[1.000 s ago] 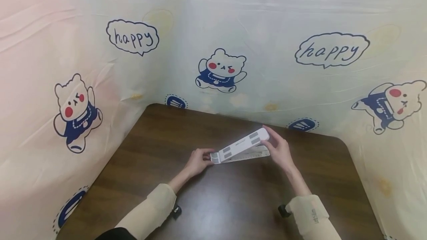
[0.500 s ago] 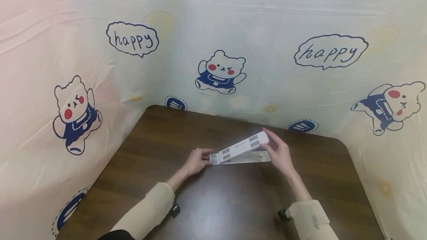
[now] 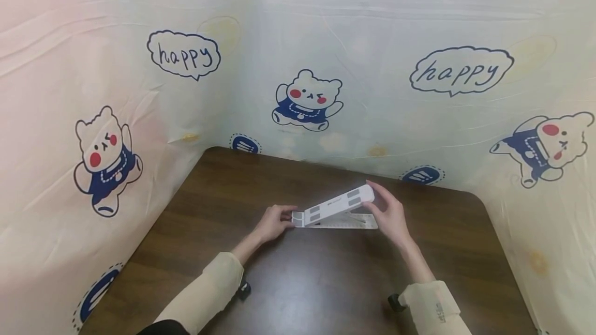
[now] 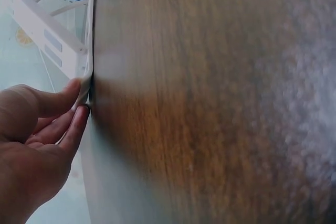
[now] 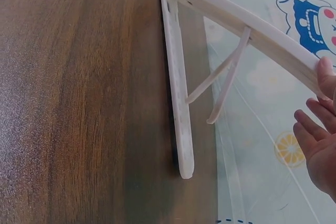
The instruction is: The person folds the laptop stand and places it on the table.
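A person sits at a dark wooden table walled in on the far and side edges by a pale plastic sheet printed with cartoon bears and speech bubbles reading "happy".

On the left, a beige sleeve leads to the left hand. The wrist view shows its thumb and fingers pinching the low, hinged end of a white folding stand, holding that end down against the tabletop.

The stand sits near the middle of the table, a little toward the far edge. Its base strip lies flat on the wood. The top panel, which has grey pads on it, slopes up from the left end to the right. Two thin white struts hang from the underside of the raised panel toward the base; whether their tips rest in the base is not clear.

On the right, the right hand holds the raised end of the top panel. Its fingers are loosely curved, fingertips against the panel's edge, and that end is lifted clear of the base. A second beige sleeve runs back toward the near edge.
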Demonstrator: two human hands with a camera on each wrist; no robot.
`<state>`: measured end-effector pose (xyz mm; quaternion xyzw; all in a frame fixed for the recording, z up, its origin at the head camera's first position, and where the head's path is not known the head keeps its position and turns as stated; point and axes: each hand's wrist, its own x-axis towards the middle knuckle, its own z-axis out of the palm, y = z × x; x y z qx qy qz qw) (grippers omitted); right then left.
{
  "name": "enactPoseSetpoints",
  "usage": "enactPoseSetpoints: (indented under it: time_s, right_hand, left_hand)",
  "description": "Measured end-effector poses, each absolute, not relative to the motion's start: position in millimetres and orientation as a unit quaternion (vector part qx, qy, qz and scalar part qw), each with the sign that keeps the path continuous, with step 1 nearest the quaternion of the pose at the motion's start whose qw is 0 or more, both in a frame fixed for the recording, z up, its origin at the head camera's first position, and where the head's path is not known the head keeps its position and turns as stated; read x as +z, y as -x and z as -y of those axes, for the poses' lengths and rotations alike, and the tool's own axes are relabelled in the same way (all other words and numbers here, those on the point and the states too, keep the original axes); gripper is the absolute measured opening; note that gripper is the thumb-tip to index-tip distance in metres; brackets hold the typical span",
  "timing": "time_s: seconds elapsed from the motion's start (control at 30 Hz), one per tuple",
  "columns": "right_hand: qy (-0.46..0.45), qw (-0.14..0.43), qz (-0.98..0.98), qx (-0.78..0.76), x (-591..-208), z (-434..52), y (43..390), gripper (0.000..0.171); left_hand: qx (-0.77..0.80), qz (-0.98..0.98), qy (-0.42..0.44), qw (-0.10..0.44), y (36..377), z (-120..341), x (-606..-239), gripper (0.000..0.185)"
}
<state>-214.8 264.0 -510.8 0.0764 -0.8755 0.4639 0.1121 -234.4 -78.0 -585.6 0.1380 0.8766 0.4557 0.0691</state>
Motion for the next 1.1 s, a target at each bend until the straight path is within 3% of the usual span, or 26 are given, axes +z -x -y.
enactPoseSetpoints:
  time_s: [0.5,0.67,0.9,1.1]
  right_hand:
    - [-0.099,0.135,0.875,0.453,-513,-266,212,0.059]
    - [-0.127,0.142,0.883,0.429,-515,-271,214,0.061]
    - [-0.14,0.106,0.899,0.401,-521,-281,211,0.069]
    - [-0.154,0.067,0.923,0.345,-535,-294,208,0.067]
  left_hand:
    - [0.37,-0.911,-0.181,0.021,237,81,-588,0.042]
    - [0.336,-0.918,-0.209,-0.005,247,91,-611,0.048]
    - [0.281,-0.931,-0.23,-0.032,256,98,-637,0.051]
    - [0.283,-0.931,-0.23,-0.01,244,97,-613,0.054]
